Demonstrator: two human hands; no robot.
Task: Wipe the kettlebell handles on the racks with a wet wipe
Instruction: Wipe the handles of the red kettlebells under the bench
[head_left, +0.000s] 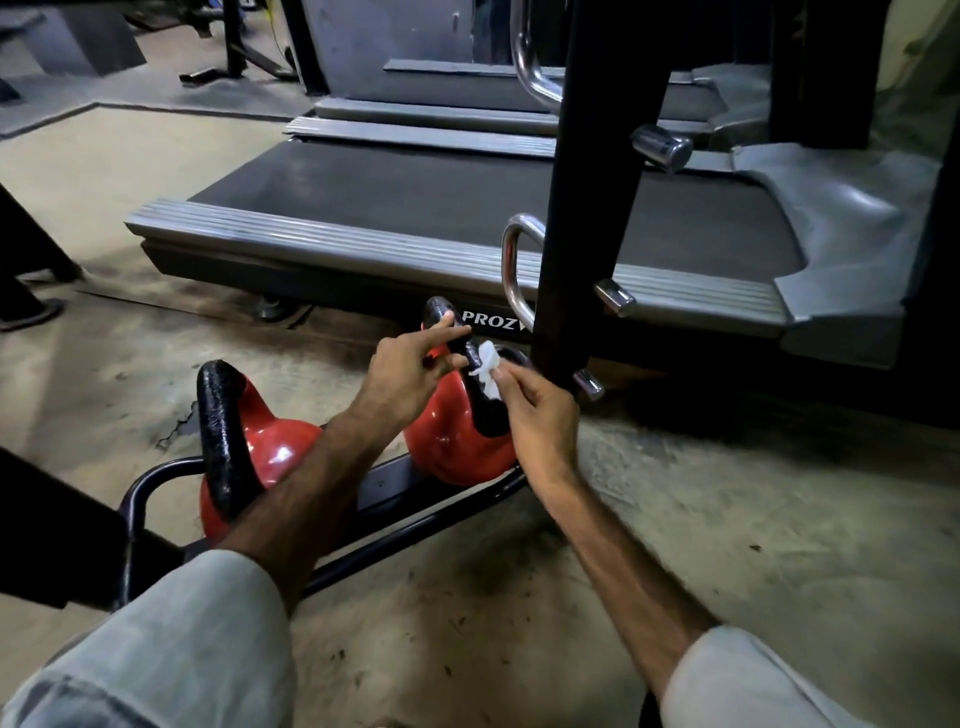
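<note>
Pinching wet wipe (485, 366), right hand (537, 415) against kettlebell handle (470, 358)

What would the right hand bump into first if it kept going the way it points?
Probably the black handle of the far red kettlebell: the right hand pinches a white wet wipe right against it.
</note>
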